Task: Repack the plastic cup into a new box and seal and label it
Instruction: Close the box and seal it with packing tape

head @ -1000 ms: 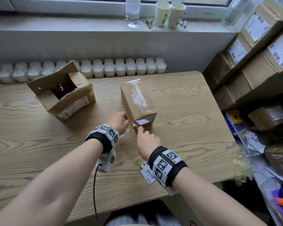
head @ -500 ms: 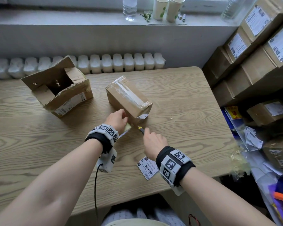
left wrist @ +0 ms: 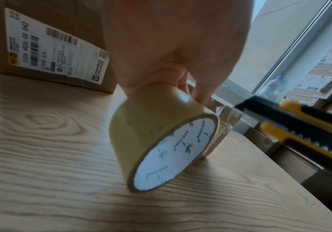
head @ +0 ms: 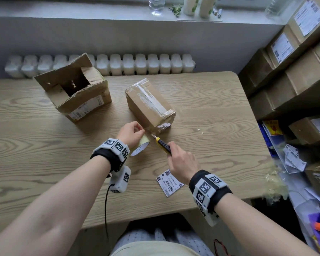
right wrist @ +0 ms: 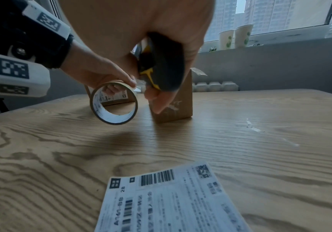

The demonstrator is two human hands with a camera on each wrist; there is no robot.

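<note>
Sealing step in hand, judging by the layout: new box [head: 150,105] closed and already taped along its top seam, lying on the surface [head: 211,100]. Left hand [head: 130,133] just beside the box's near end, fingers [right wrist: 128,81] curled round the tape roll [left wrist: 161,141], gripping it firmly and tipping it onto its edge. Short clear strip of tape stretched from the roll toward the box. Right hand [head: 182,162] closed round the utility knife [head: 163,145], blade tip brought up next to that strip, close to the box's near corner. Whether the blade touched the tape, impossible to tell.

Plastic cup not visible anywhere; presumably inside the taped box. Old opened box [head: 76,93] well to the left of the new box, flaps up, its own label on the side. Loose shipping label [head: 169,182] flat on the surface, nearer the body than the box, just left of the right wrist.

Next move, as a judgement: cut the strip clean while keeping it taut, press the loose end down onto the box end, then put knife and roll aside and pick up the label. Risk: slack tape folding onto itself, or the blade nicking the cardboard.
</note>
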